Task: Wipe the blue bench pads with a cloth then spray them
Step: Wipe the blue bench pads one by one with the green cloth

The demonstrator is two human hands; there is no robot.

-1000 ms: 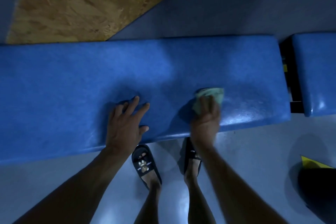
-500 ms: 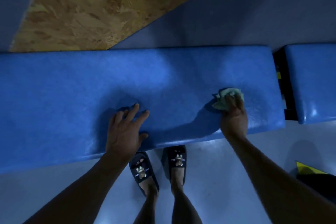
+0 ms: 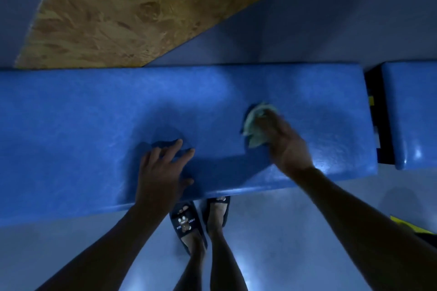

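My left hand (image 3: 163,172) lies flat on the long blue pad (image 3: 71,130), fingers spread and nearly straight, pointing toward one o'clock, the thumb out toward three o'clock. It holds nothing; the palm and fingertips press on the vinyl near the pad's front edge, and the surface dips a little around them.

My right hand (image 3: 287,143) is out at about two o'clock from the left one, well apart from it, also on the long blue pad. Its fingers are curled over a crumpled pale green cloth (image 3: 256,125) and press it down against the pad. The hand is blurred, so I cannot tell how tightly each finger closes. The cloth bunches out from under my fingertips toward ten o'clock, with its loose folds showing past the knuckles and touching the pad beneath.

A second blue pad (image 3: 411,111) sits at three o'clock of the long one, apart from it across a dark gap with black frame (image 3: 373,92) showing between them. Beyond the pads, at twelve o'clock, a chipboard panel (image 3: 118,12) slants against the wall. At six o'clock, my feet in dark slippers (image 3: 186,221) stand on the pale floor (image 3: 283,231), toes just under the pad's front edge.
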